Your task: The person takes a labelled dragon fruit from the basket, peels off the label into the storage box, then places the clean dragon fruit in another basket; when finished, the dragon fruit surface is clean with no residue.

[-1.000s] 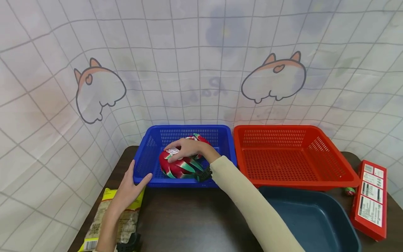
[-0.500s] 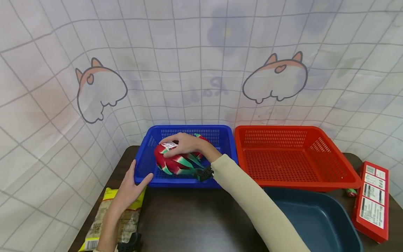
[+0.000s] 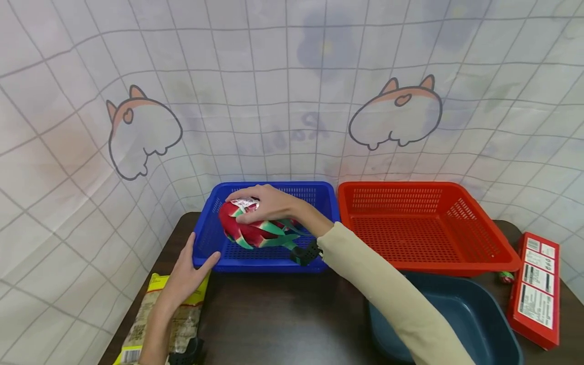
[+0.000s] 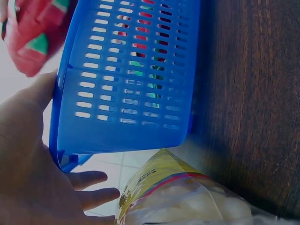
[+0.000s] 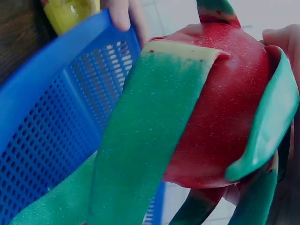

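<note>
My right hand (image 3: 269,203) grips a red toy dragon fruit (image 3: 237,230) with green-tipped scales and a white label on top. It is held over the blue basket (image 3: 205,253); in the right wrist view the dragon fruit (image 5: 225,93) fills much of the picture. My left hand (image 3: 187,274) holds the basket's near left corner, thumb over the front rim and fingers along the left side. Through the slots in the left wrist view, more red and green shows inside the basket (image 4: 126,140). My right hand and the lifted fruit mostly hide it from above.
A red basket (image 3: 493,223) stands right of the blue one. Before it sits a dark blue tray (image 3: 474,304), partly under my right sleeve. A red box (image 3: 536,289) and a small red-green item (image 3: 505,277) lie far right. A yellow bag (image 3: 187,317) lies beneath my left forearm.
My right hand has raised the dragon fruit and shifted it slightly left in the blue basket. My left hand has stayed on the corner.
</note>
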A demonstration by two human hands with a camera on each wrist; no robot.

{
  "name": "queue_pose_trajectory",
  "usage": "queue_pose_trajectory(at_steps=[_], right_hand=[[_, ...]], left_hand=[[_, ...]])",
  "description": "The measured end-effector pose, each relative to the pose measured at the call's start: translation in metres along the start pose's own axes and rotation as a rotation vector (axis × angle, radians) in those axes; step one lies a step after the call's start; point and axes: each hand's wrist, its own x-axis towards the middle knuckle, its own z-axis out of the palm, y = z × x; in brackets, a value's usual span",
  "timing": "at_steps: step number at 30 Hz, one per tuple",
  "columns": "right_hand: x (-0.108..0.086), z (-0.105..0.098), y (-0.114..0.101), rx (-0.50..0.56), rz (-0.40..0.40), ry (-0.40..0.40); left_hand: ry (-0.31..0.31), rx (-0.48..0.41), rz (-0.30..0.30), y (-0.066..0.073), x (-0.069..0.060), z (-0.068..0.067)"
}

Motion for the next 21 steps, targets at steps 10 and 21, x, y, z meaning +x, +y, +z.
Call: queue_pose_trajectory(at_steps=[10,21], right_hand=[[-0.039,-0.005,-0.032,-0.055,-0.116,-0.036],[-0.099,0.020,-0.053,-0.037,-0.215,-0.174]], left_hand=[[-0.004,0.008,0.007,-0.002,0.002,0.001],[0.010,-0.007,0.028,-0.001,0.001,0.001]])
